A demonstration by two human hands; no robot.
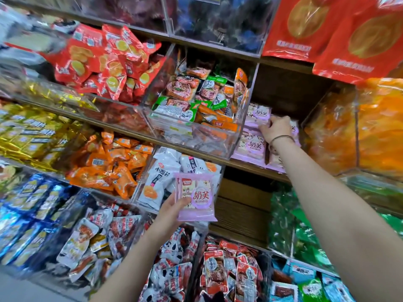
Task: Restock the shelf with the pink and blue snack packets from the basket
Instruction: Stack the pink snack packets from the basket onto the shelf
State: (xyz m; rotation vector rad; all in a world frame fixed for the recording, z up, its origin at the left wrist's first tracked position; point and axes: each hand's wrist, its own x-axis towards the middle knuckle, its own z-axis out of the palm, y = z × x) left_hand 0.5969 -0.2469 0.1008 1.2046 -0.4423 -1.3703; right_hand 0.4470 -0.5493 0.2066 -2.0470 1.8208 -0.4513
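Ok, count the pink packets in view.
5 visible. One packet in the left hand. Four on the shelf at the right hand: back left, front left, back right, front right. Stacks may hide more.

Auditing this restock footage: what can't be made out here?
Head view:
Basket: outside the frame.
Whether the right hand grips the stacked pink plastic snack packets: its back hides the fingertips.
upper-left shelf goods: motion-blurred.
Print on the square pink packet in the left hand: too small.
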